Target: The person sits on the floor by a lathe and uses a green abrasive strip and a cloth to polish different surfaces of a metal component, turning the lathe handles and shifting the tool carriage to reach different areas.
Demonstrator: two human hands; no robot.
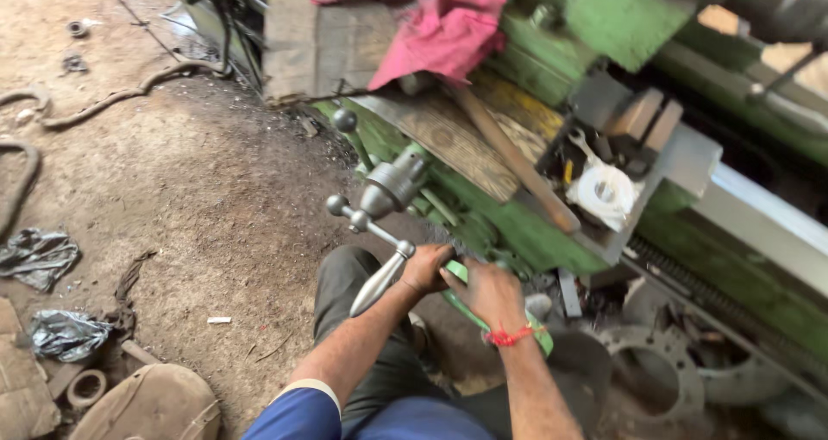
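Note:
My left hand and my right hand meet low on the front of a green lathe. Both close around a green lever that slants down to the right. A red thread circles my right wrist. A blue sleeve covers my left upper arm. Just left of my left hand, a polished steel crank handle hangs from a ball-ended arm on a grey hub. The fingertips of both hands are hidden around the lever.
On the lathe lie a red cloth, a wooden board, a wooden-handled tool and a white roll. A round metal flange lies at the lower right. Crumpled plastic and a cable lie on the dirt floor.

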